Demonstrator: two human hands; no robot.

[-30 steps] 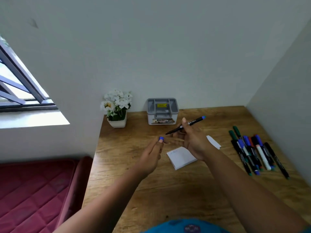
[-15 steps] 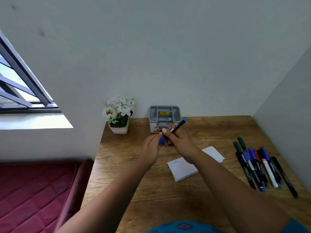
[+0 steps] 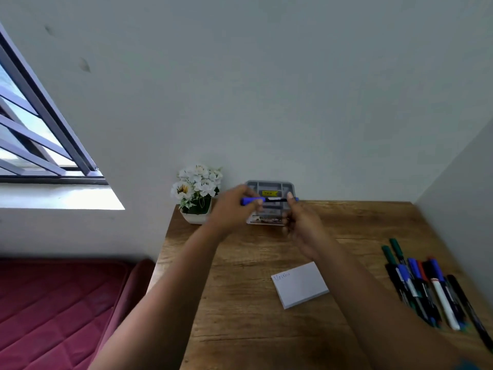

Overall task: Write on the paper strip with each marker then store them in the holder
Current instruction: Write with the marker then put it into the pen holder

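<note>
Blue-capped marker [image 3: 268,200], black barrel with a white label, is held level above the grey holder [image 3: 270,188] at the back of the wooden desk [image 3: 240,303]. Left hand [image 3: 232,209] grips the capped end; right hand [image 3: 304,225] pinches the other end. Holder is moulded plastic with compartments (contents unclear, a yellow label shows). White paper pad [image 3: 300,284] lies flat, faintly marked; the other markers [image 3: 426,284] lie bunched to its right

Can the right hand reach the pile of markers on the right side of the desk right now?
Probably yes, once it lets go: the right hand holds the blue marker by the holder, and bare desk lies between it and the marker pile.
</note>
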